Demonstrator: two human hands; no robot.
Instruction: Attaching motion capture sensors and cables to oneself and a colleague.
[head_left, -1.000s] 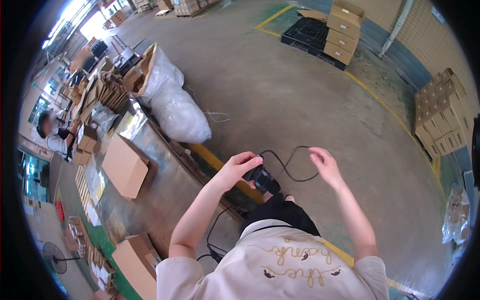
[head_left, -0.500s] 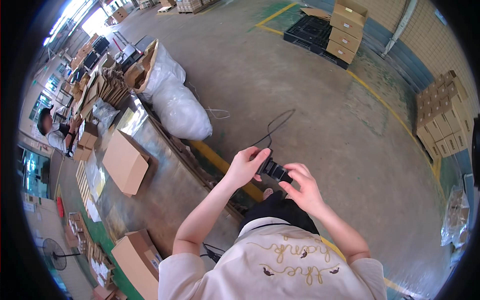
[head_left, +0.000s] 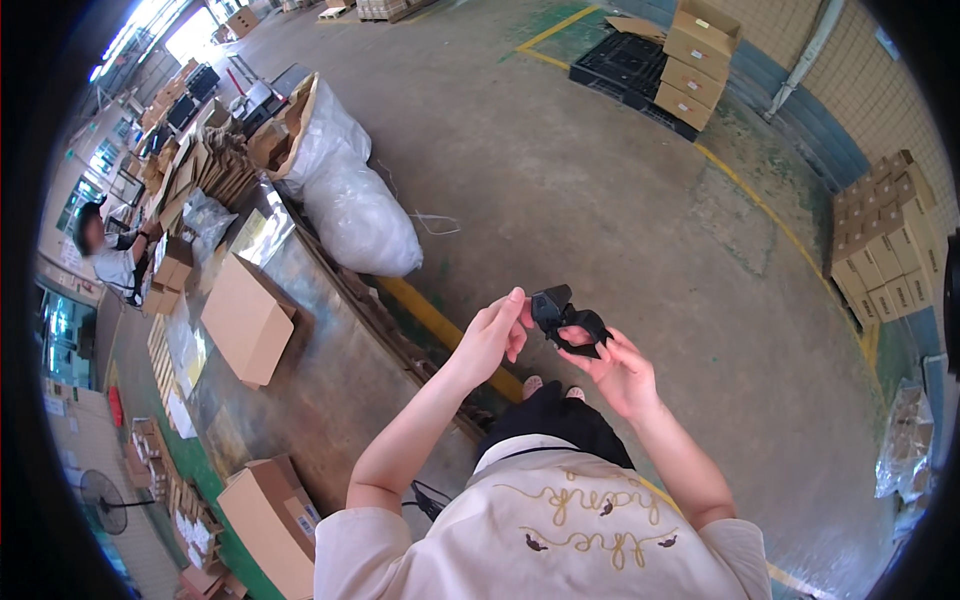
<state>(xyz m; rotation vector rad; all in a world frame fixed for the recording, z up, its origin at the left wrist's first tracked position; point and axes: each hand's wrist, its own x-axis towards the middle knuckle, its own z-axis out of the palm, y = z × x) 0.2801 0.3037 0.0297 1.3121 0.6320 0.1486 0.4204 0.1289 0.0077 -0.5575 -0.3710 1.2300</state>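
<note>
A small black adapter block with its black cord coiled around it (head_left: 566,320) is held in front of me over the concrete floor. My left hand (head_left: 494,336) grips its left end with the fingertips. My right hand (head_left: 616,368) cups it from below and the right, fingers curled on the coiled cord. Both forearms come up from the lower edge, above my cream top.
A steel-topped workbench (head_left: 330,380) runs along my left with brown cartons (head_left: 246,318) on it. Large white sacks (head_left: 352,196) stand on the floor beyond. Stacked cartons on a black pallet (head_left: 690,50) lie far ahead, more cartons (head_left: 885,250) at right. Another person (head_left: 108,256) works at far left.
The cord, stretched out across the floor a second ago, has been gathered up against the block. My right hand came in from the right and now holds the bundle together with the left.
</note>
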